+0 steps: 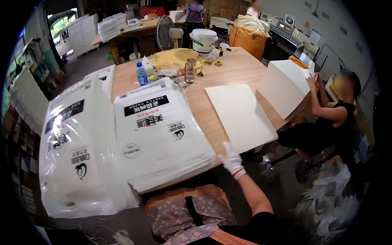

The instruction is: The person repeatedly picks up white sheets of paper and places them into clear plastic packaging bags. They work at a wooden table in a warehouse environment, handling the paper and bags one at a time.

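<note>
My right hand (232,160), in a white glove with a red stripe at the cuff, is at the table's front edge with its fingers apart and nothing in them. Just beyond it lies a stack of large blank cream paper sheets (241,116). Left of the hand is a pile of white printed plastic paper bags (159,134). Farther left, several clear-wrapped packs (73,143) hang partly over the table's edge. My left hand does not show.
On the wooden table (130,81) stand a blue-capped bottle (141,74), a glass jar (190,71), scissors (200,74), yellow paper (173,58) and a white bucket (203,43). At right a seated co-worker (339,106) lifts a large sheet (286,83). Crumpled plastic (326,200) lies on the floor.
</note>
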The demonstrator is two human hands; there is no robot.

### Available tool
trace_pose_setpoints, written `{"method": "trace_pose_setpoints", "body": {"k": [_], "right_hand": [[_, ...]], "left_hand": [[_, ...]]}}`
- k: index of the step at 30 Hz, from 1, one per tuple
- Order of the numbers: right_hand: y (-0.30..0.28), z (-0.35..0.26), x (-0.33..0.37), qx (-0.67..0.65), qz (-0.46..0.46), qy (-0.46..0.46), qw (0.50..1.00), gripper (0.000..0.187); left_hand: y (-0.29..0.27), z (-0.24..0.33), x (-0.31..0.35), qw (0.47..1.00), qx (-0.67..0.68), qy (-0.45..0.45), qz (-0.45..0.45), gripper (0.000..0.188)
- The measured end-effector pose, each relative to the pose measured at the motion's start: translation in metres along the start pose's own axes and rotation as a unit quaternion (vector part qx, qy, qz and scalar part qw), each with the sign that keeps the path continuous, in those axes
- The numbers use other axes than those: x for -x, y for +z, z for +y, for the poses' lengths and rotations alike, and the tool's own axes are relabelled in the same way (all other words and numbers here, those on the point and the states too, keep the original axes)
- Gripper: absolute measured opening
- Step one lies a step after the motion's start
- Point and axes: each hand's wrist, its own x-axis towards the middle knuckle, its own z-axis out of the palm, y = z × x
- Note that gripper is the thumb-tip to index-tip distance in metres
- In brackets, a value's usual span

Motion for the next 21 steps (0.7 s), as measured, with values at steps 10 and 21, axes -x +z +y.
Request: {"method": "trace_pose_setpoints", "body": {"k": [10, 21], "right_hand": [[-0.032, 0.138, -0.007, 0.074, 0.01, -0.018, 0.997, 0.073], [-0.096, 0.062, -0.013, 0.174, 0.224, -0.079, 0.956, 0.02]], "left_hand": [[0.119, 0.137, 0.157, 0.891, -0.201, -0.223, -0.341, 0.018], [0.391, 0.248, 0.356, 0.565, 0.026, -0.138, -0.813, 0.023]]}}
